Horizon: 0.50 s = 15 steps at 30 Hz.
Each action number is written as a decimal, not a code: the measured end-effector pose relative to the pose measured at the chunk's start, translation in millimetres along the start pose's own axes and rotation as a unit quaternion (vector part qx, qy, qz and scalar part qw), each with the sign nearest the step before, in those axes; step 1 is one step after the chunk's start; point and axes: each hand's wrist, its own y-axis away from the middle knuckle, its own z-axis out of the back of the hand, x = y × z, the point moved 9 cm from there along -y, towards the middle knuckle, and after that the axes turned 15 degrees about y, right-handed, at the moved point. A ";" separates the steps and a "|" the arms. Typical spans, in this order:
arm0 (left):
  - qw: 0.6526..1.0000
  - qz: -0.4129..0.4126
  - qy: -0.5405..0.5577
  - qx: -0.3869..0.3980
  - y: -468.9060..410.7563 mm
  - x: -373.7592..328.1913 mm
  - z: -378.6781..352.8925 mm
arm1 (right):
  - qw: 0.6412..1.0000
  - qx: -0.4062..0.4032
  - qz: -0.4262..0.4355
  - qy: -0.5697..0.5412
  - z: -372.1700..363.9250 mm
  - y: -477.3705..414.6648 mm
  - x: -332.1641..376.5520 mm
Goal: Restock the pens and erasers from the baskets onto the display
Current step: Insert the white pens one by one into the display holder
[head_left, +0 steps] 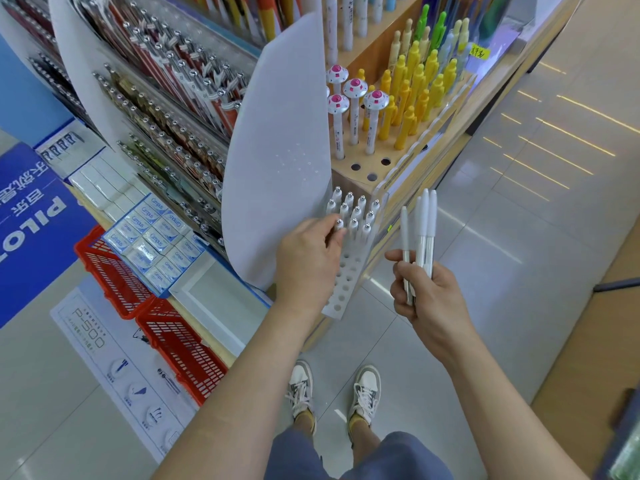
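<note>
Pinching a racked pen [339, 226], left hand [309, 252] hides most fingers; right hand [429, 296] grips white pens [425, 220].

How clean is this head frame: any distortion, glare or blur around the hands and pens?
Head view: wide-angle bending seems to bow the light wooden pen display; bright streaks glare on the glossy pale floor tiles at right; the bottom right corner is smeared; the left hand, right hand and slim white plastic pens are sharp, evenly lit.
</note>
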 end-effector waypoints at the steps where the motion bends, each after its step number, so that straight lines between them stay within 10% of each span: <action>1: 1.000 0.000 -0.011 0.006 -1.2 -0.1 -3.2 | 1.000 -0.001 -0.002 -0.001 0.6 0.1 0.0; 15: 0.989 0.014 -0.138 0.058 -0.9 -5.0 -9.3 | 0.998 0.050 0.005 -0.042 -11.7 9.8 10.6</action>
